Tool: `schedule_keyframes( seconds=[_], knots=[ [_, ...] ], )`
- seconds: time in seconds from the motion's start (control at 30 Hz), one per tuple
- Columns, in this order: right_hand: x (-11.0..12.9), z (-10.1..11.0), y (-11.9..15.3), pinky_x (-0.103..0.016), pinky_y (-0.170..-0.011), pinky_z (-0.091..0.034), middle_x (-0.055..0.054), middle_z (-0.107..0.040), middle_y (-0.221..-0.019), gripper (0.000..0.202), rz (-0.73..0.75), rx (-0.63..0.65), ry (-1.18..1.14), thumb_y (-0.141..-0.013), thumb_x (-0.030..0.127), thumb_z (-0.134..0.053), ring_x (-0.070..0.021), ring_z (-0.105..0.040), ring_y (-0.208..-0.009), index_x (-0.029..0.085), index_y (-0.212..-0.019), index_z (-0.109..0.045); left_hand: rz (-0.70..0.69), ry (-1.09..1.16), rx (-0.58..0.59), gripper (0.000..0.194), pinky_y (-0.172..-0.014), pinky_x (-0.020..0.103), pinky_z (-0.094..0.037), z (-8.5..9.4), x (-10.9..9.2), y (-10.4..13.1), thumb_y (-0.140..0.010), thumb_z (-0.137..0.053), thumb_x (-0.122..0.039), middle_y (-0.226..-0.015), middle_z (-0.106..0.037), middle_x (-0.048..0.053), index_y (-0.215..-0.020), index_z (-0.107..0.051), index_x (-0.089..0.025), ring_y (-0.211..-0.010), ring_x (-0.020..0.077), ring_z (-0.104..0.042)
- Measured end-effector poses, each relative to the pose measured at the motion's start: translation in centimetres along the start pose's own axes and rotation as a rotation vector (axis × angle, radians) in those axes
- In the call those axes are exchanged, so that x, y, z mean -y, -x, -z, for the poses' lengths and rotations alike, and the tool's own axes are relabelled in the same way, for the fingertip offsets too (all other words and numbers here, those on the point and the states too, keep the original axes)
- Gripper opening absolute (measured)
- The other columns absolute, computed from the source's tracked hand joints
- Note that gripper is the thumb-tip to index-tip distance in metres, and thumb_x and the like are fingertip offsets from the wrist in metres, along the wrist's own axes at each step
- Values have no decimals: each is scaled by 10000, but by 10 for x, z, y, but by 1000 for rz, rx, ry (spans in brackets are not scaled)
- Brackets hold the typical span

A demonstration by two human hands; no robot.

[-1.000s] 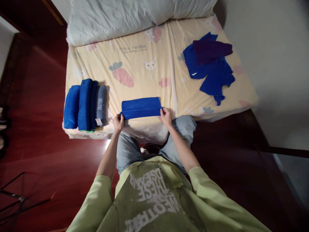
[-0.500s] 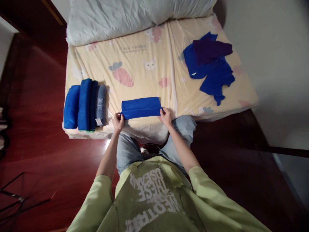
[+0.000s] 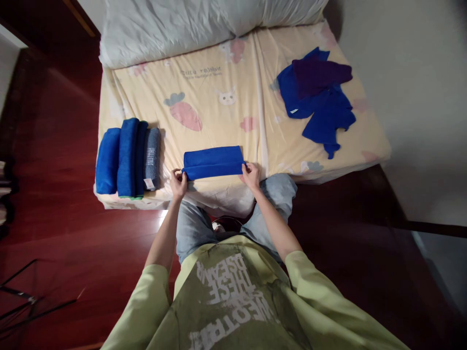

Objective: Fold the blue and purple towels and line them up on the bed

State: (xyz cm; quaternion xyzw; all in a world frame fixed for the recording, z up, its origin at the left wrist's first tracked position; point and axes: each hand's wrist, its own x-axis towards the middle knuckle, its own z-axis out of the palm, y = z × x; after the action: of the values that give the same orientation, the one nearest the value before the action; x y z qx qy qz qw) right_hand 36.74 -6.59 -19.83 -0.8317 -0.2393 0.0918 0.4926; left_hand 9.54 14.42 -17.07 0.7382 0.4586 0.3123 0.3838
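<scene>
A blue towel (image 3: 213, 162), folded into a long strip with a crease along its length, lies flat at the near edge of the bed. My left hand (image 3: 178, 183) is closed on its near left corner, thumb and fingers pinched together. At the opposite end, my right hand (image 3: 250, 175) pinches the near right corner the same way. Left of my left hand stand several rolled or folded towels side by side: a bright blue one (image 3: 108, 161), a darker blue one (image 3: 127, 158) and a grey-blue one (image 3: 152, 160) with a white tag.
Loose blue cloths (image 3: 330, 114) with a dark purple cloth (image 3: 321, 78) on top lie crumpled on the bed's right side. A pale quilt (image 3: 204, 29) runs along the back of the patterned bed sheet (image 3: 219, 116). Black stand legs (image 3: 31, 299) are on the floor at lower left.
</scene>
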Motion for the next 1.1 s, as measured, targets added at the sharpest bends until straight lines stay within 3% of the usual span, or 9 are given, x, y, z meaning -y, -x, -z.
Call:
schedule_keyframes(
  seconds=[0.33, 0.47, 0.57, 0.73, 0.9, 1.1],
  knots=[
    [2, 0, 3, -332, -740, -558, -79, -712, -812, 428, -5, -15, 11, -929, 600, -518, -210, -670, -726, 194, -979, -646, 37, -29, 6, 232, -666, 260, -463, -1, -1, 0, -937, -537, -430, -727, -609, -9, -1039, -498, -226, -663, 150, -591],
    [4, 2, 6, -386, -901, -559, -124, -686, -1027, 327, 89, -61, 102, -945, 469, -549, -247, -671, -964, 196, -1106, -629, -65, -101, -54, 223, -777, 337, -505, -1, 3, -1, -895, -616, -412, -895, -625, 62, -994, -552, -223, -792, 201, -609],
    [4, 7, 6, -410, -1020, -524, -147, -646, -1181, 260, 272, 30, 120, -978, 346, -481, -254, -630, -1117, 209, -1089, -671, -194, -168, -94, 135, -951, 416, -484, -2, 2, -3, -886, -620, -347, -1065, -613, 129, -930, -617, -220, -1021, 265, -600],
    [-1, 14, 3, -469, -1109, -490, -110, -682, -1200, 258, 398, 224, 121, -950, 261, -508, -273, -615, -1174, 245, -1070, -736, -255, -161, 73, 215, -1066, 477, -419, -3, -1, -6, -951, -488, -262, -1063, -690, 124, -966, -700, -226, -1094, 281, -600],
    [1, 17, 6, -477, -1178, -447, -109, -655, -1332, 348, 395, 212, 67, -967, 252, -453, -272, -584, -1278, 242, -1205, -707, -306, -122, 161, 316, -1117, 468, -389, 3, 1, -3, -987, -451, -315, -1217, -696, 122, -1136, -714, -224, -1201, 272, -592],
    [7, 21, 9, -489, -1182, -455, -123, -605, -1416, 483, 409, 274, 97, -831, 198, -548, -298, -549, -1339, 202, -1303, -652, -311, -183, 249, 423, -1164, 494, -361, 7, -1, 0, -870, -612, -326, -1392, -625, 121, -1277, -666, -223, -1336, 303, -519]
  ],
)
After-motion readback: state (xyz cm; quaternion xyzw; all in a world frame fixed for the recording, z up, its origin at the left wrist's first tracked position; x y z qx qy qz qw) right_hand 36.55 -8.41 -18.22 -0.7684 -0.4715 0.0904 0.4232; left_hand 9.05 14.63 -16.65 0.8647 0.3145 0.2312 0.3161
